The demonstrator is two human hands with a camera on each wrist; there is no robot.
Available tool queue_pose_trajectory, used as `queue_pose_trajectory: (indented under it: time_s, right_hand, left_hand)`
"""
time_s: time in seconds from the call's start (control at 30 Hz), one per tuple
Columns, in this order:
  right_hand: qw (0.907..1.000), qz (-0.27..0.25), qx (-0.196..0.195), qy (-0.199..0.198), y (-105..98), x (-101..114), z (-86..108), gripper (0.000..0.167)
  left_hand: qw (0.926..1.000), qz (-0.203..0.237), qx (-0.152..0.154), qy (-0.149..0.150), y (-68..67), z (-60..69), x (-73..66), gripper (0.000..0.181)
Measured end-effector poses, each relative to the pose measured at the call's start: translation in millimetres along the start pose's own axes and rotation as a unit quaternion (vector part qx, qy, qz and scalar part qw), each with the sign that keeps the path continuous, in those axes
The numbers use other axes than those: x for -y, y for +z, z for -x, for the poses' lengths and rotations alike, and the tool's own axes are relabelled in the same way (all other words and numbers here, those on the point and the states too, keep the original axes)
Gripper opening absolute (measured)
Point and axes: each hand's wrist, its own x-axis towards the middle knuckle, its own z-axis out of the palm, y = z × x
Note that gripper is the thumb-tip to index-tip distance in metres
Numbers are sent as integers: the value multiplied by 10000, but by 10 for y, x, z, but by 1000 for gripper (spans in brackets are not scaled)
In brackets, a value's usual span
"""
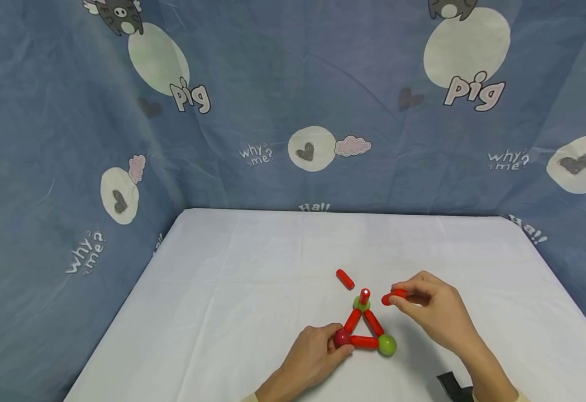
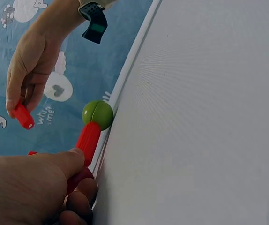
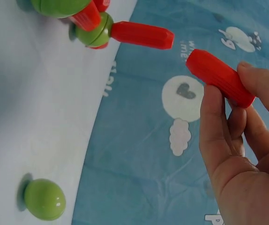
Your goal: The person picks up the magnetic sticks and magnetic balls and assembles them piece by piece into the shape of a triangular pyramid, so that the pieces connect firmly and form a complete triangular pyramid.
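A triangle of red rods joined by balls lies on the white table. My left hand pinches the dark red ball at its left corner. The near right corner is a green ball. At the far corner another green ball bears a red rod that sticks up. My right hand holds a separate red rod between thumb and fingers, above the table and right of the upright rod. In the right wrist view, the two rods are close but apart.
One loose red rod lies beyond the triangle. A loose green ball sits on the table in the right wrist view. A dark strap hangs by the right wrist. Behind the white table hangs a blue printed cloth.
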Motion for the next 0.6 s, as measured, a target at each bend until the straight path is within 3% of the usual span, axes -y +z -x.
queue_pose_trajectory:
  time_s: [0.2, 0.47, 0.6]
  right_hand:
    - [9993, 257, -119, -249, -5, 6, 41, 20]
    - [9995, 294, 98, -15, -35, 47, 63, 23]
    - [9990, 306, 14, -322, -12, 72, 78, 24]
  left_hand:
    - [10000, 4, 20, -5, 1, -5, 4, 34]
    - [10000, 11, 1, 35, 4, -12, 17, 33]
    - [10000, 43, -17, 66, 5, -16, 24, 30]
